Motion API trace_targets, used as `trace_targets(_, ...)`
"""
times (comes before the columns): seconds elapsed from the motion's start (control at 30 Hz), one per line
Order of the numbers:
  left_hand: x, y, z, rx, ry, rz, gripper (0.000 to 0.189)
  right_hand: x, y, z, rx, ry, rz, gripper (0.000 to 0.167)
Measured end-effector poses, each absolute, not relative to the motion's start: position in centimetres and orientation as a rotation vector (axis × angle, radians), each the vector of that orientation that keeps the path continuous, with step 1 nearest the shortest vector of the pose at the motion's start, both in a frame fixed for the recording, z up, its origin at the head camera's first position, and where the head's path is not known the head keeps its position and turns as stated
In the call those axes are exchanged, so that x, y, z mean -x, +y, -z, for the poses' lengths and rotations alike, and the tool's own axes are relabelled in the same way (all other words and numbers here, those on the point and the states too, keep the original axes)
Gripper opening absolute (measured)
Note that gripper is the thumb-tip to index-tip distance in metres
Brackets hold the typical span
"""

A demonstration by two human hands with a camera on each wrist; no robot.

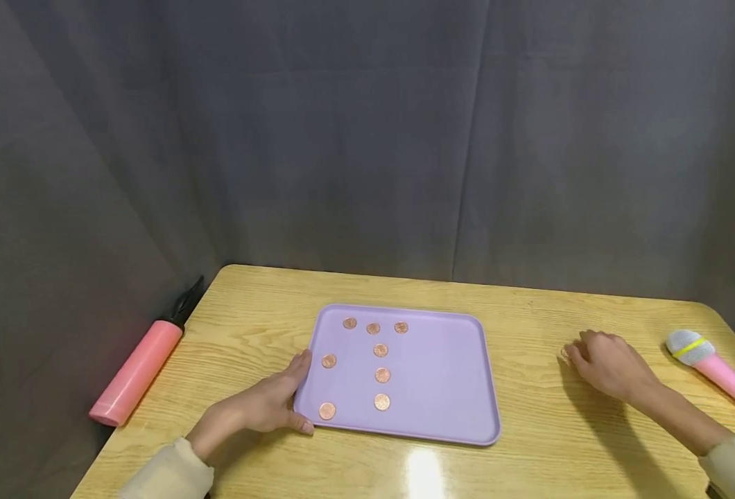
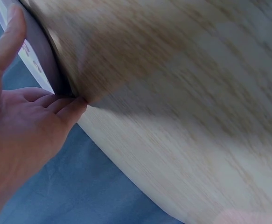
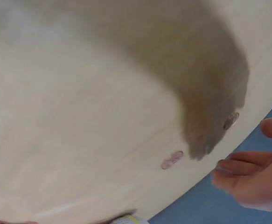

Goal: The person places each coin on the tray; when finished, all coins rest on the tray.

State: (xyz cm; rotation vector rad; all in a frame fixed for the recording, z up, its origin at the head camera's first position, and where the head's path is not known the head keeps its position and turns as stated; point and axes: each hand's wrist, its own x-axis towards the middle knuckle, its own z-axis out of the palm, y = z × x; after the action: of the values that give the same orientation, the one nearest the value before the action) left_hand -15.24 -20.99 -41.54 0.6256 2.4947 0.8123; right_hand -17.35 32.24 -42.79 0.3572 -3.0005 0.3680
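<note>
A shallow lilac tray (image 1: 436,374) lies on the table with several copper coins (image 1: 383,375) spread over its left half. Along the tray's left rim rests my left hand (image 1: 267,402), its thumb at the front left corner. The left wrist view shows that hand's fingers (image 2: 61,105) fairly straight against the tray's side. Right of the tray, my right hand (image 1: 611,364) hovers over the table, thumb apart from the loosely bent fingers and nothing visible between them. Two coins lie on the wood near it: one coin (image 3: 172,159) in the light, another coin (image 3: 231,120) in the hand's shadow.
A pink hand pump (image 1: 139,371) with a black nozzle lies along the table's left edge. At the right side is a pink toy microphone (image 1: 723,374) with a grey head. Dark curtain (image 1: 355,138) hangs behind the wooden table (image 1: 267,305).
</note>
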Motion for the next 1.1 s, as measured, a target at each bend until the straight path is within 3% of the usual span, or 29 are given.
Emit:
trace_targets(0.13, 15.3, -21.0, 41.5, -0.626, 2.502, -0.804, 0.114, 15.7, 32.1, 43.6, -0.348, -3.077, -0.348, 0.037)
trace_targets(0.47, 15.1, -21.0, 41.7, -0.617, 2.500, -0.816, 0.115, 13.6, 30.7, 46.1, -0.491, -2.932, -0.324, 0.033)
trace_targets(0.7, 15.0, -21.0, 41.5, -0.616, 2.495, -0.819, 0.114, 12.9, 30.0, 47.1, -0.424, -2.955, -0.268, 0.062)
trace_targets(0.8, 15.0, -20.9, 41.5, -0.614, 2.493, -0.819, 0.115, 12.8, 29.9, 47.1, -0.371, -2.973, -0.236, 0.064)
trace_targets(0.93, 15.1, -20.8, 41.5, -0.619, 2.494, -0.809, 0.115, 13.4, 29.8, 46.9, -0.344, -2.923, -0.195, 0.055)
trace_targets(1.1, 15.1, -20.8, 41.4, -0.626, 2.499, -0.798, 0.114, 15.2, 30.4, 46.4, -0.381, -2.675, -0.190, 0.025)
